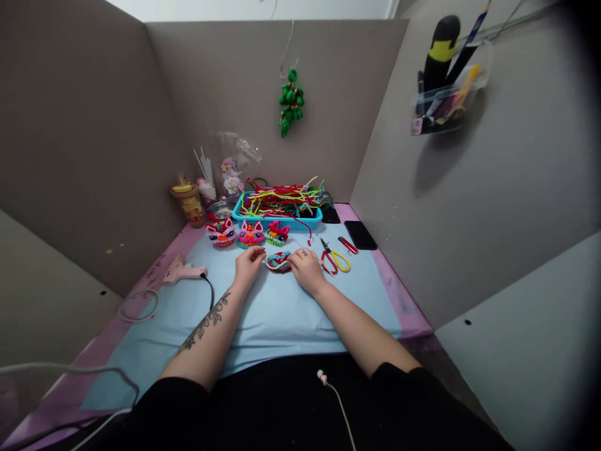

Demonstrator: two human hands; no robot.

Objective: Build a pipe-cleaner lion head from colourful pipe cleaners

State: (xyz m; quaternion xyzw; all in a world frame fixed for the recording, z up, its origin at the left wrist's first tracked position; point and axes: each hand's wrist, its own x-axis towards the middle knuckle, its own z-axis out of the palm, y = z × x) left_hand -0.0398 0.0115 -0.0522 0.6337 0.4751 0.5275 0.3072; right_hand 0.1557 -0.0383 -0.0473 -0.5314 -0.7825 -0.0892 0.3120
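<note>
Coil (278, 261): one, blue, red and white, lying on the desk (407, 313) between the two hands. Shape in full: cannot tell, part covered.

White strand (277, 268): one, along the coil's near edge.

Right hand (306, 269): over the coil's right edge; grip apparently clamped on it, fingertips partly hidden.

Left hand (250, 262): just beside the coil; grip drawn together near the strand's left end. Whether it pinches the strand: cannot tell.

Step in hand, as judged: working the strand along the coil. Next move, as judged: calls for a steady right hold and a fine left pinch, the strand following the edge.

Pliers (337, 260): one, red and yellow handles, right of the right hand.

Heads: three, multicoloured, in a row beyond the left hand.

Tray (277, 222): one, blue, behind the heads, heaped with loose strands.

Phone (360, 235): one, black, far right.
</note>
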